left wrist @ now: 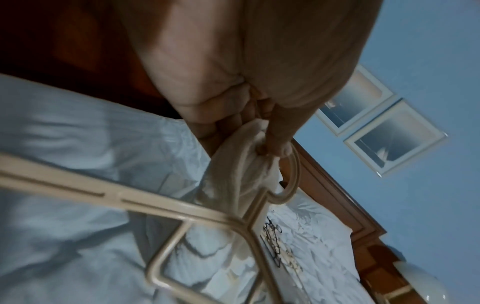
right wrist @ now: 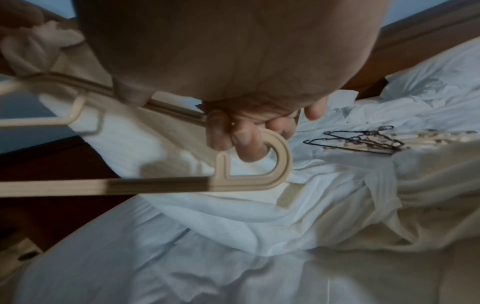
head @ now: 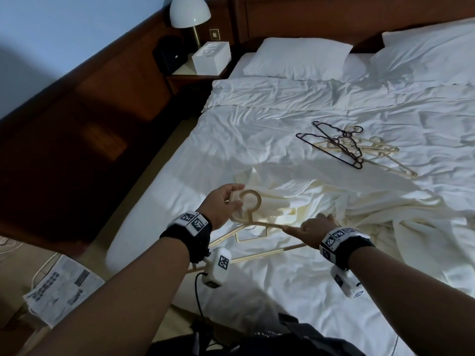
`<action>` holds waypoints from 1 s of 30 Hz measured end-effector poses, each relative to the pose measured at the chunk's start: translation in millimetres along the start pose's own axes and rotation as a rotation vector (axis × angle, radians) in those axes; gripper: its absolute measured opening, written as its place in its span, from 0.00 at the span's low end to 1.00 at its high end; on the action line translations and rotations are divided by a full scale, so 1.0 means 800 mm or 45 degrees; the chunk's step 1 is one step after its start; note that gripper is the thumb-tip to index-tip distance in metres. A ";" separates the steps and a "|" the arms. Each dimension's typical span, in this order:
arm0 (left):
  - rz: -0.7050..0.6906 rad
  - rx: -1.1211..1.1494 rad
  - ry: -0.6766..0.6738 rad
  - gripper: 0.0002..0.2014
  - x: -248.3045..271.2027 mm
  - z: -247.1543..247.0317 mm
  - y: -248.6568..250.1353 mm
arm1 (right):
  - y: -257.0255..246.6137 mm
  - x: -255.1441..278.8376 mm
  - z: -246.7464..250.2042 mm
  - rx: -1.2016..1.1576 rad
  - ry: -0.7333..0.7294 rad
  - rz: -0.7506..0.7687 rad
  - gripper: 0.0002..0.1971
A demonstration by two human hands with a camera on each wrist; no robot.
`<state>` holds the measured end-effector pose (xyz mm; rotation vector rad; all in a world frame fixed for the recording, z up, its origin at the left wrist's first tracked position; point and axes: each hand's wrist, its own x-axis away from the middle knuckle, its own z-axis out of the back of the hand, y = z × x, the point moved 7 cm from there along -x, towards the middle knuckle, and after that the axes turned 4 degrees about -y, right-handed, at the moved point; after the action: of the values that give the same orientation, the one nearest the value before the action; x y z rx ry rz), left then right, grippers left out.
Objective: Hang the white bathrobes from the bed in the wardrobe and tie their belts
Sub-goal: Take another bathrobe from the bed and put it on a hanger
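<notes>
A cream-white bathrobe [head: 331, 201] lies crumpled on the bed [head: 257, 129]. Over its near edge I hold a beige plastic hanger [head: 267, 224]. My left hand [head: 234, 199] pinches a fold of robe fabric [left wrist: 249, 164] against the hanger's hook [left wrist: 292, 179]. My right hand [head: 308, 227] grips the hanger's right shoulder end, fingers [right wrist: 244, 144] curled round its rounded tip [right wrist: 280, 164]. In the right wrist view the robe [right wrist: 389, 185] spreads below and to the right. The wardrobe is outside all three views.
A pile of black and beige hangers [head: 354, 147] lies further up the bed. Pillows [head: 295, 57] sit at the headboard. A nightstand holds a lamp [head: 189, 14] and a white box [head: 212, 57]. Dark wooden furniture [head: 64, 124] stands left; newspaper [head: 59, 291] lies on the floor.
</notes>
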<state>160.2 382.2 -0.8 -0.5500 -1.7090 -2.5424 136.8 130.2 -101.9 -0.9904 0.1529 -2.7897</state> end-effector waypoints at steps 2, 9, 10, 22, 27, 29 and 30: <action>-0.008 -0.034 -0.008 0.21 -0.002 0.011 -0.005 | -0.008 -0.005 0.013 0.084 0.017 0.023 0.46; 0.041 0.259 0.177 0.22 -0.011 0.051 -0.022 | -0.037 -0.020 0.041 0.177 0.021 0.080 0.44; 0.063 0.328 0.190 0.20 -0.012 0.053 -0.023 | -0.039 -0.020 0.039 0.154 0.014 0.083 0.44; 0.070 0.059 -0.146 0.20 -0.006 -0.009 -0.009 | -0.003 -0.018 0.077 0.339 0.116 0.035 0.49; 0.051 -0.046 -0.166 0.24 0.019 -0.055 -0.021 | 0.017 -0.023 0.157 0.428 0.312 0.077 0.50; 0.075 -0.002 -0.086 0.27 0.027 -0.072 -0.030 | 0.011 -0.026 0.175 0.505 0.362 0.141 0.46; 0.097 0.012 -0.055 0.28 0.032 -0.081 -0.033 | 0.006 -0.029 0.179 0.534 0.371 0.175 0.44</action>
<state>113.1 339.0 -38.5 -0.6604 -1.6780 -2.4873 245.8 124.8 -6.5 -0.4572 -0.3038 -2.6608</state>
